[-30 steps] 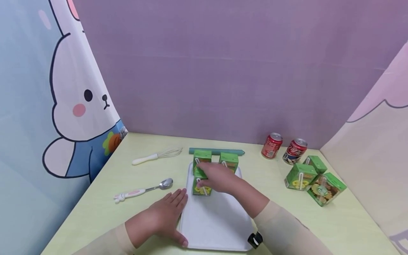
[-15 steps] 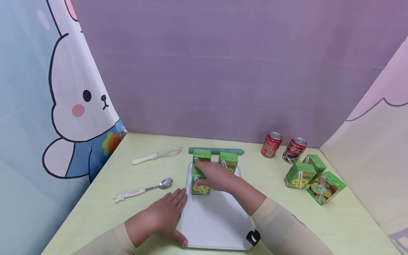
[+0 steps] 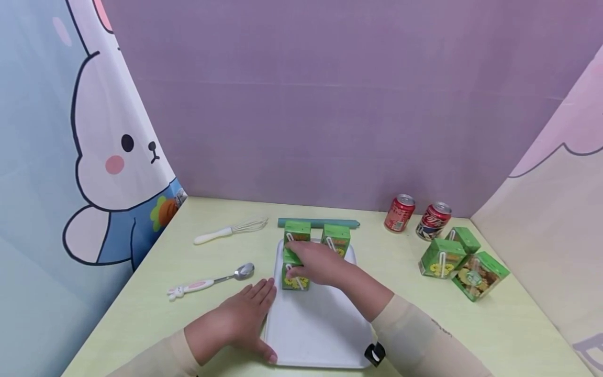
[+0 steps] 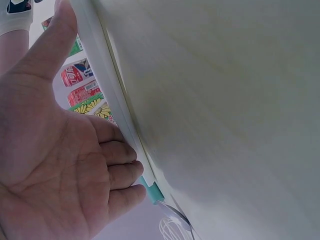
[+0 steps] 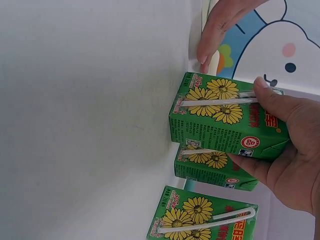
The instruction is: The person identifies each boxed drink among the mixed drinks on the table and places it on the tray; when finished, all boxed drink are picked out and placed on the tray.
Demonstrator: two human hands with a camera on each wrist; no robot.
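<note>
My right hand (image 3: 320, 262) grips a green drink carton (image 5: 215, 115), printed with yellow flowers and with a white straw on its front. That carton stands upright at the left of the white tray (image 3: 320, 324), thumb on its straw side in the right wrist view. Right behind it is a second green carton (image 3: 297, 229), partly covered by the hand. A third carton (image 3: 336, 236) stands at the tray's far right. My left hand (image 3: 247, 317) lies along the tray's left edge, fingers straight, thumb at the near corner; its palm faces the tray's side in the left wrist view.
Three more green cartons (image 3: 442, 258) cluster at the right, in front of two red cans (image 3: 399, 213). A teal rod (image 3: 334, 223) lies behind the tray. To the left are a whisk (image 3: 231, 230) and a rabbit-handled spoon (image 3: 212, 281). A purple backdrop rises behind the table.
</note>
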